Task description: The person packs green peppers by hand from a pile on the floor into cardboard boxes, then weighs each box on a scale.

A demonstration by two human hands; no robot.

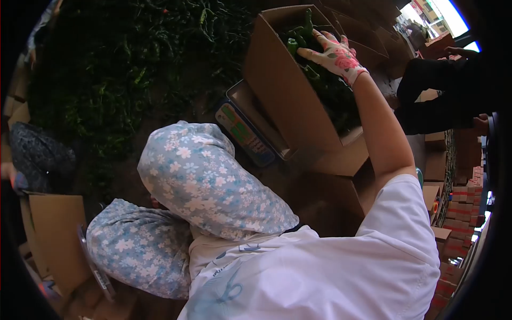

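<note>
My right hand [338, 57], in a white glove with a pink flower print, reaches over an open cardboard box [290, 80]. Its fingers are spread above the green peppers [322, 85] inside, touching or very close to them. One long green pepper [308, 22] stands up near my fingertips. The box seems to rest on a weighing scale [245, 133] with a blue front panel and lit digits. My left hand does not show.
A wide heap of green peppers [133, 69] covers the floor at upper left. Cardboard boxes [58, 229] stand on the left, and an open box [325, 200] lies beside my body. A person in dark trousers [442, 80] is at right, near stacked cartons [461, 213].
</note>
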